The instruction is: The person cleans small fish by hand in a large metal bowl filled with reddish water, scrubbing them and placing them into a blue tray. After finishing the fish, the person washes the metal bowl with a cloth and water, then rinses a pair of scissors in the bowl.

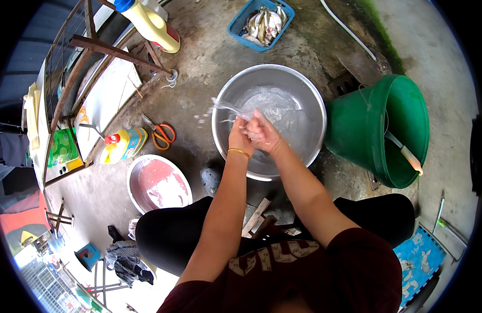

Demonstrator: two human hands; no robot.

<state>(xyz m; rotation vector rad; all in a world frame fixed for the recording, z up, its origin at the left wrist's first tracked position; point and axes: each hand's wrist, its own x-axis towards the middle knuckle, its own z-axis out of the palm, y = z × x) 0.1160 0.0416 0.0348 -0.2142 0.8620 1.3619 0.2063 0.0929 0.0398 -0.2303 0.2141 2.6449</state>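
Above a wide silver metal basin [316, 94], my left hand [237, 136] and my right hand [264, 136] are pressed together. Both look closed, and whatever may lie between the fingers is hidden. A yellow bangle circles my left wrist. Water [228, 107] sprays from the hands to the left, past the basin's rim, with some drops blurred in the air. Shallow, rippling clear water lies in the basin. Beyond it, a blue plastic basket [243, 15] holds several small silvery fish [264, 25].
A green bucket [355, 125] lies tipped at the right, a pale-handled tool [408, 156] inside. At left are orange-handled scissors [163, 136], a yellow bottle [125, 146] and a bowl of reddish liquid [160, 180]. A large cream jug [155, 26] stands by a rusty metal frame [115, 52].
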